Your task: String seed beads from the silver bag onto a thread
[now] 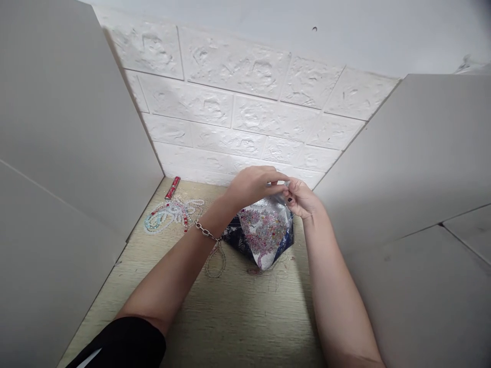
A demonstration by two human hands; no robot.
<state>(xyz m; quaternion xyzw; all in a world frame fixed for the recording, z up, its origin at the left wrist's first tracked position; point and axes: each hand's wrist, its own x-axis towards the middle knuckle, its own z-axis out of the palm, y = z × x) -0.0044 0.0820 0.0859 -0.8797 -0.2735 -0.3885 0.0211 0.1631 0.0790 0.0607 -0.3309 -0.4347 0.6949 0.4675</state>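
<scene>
Fingertips of my left hand [255, 186] and my right hand [302, 198] meet above the back of an opened dark-blue packet with a silver inside [275, 202]. Both hands are closed in pinches; whatever small thing is between the fingers is too fine to make out. Many tiny beads [264, 230], mostly pink and clear with a few red and orange, lie heaped in the packet below my hands. Beside my left wrist, partly behind it, a loop of beads [216, 263] rests on the table. Several bead strands [164, 217] in white, light blue and red lie further left.
A red patterned tube [173, 188] lies at the table's back left corner. Grey panels stand at left [76, 128] and right [406, 163], and a white brick-textured wall [238, 110] closes the back. Small scraps lie on the pale wood-grained table [238, 317] near the packet.
</scene>
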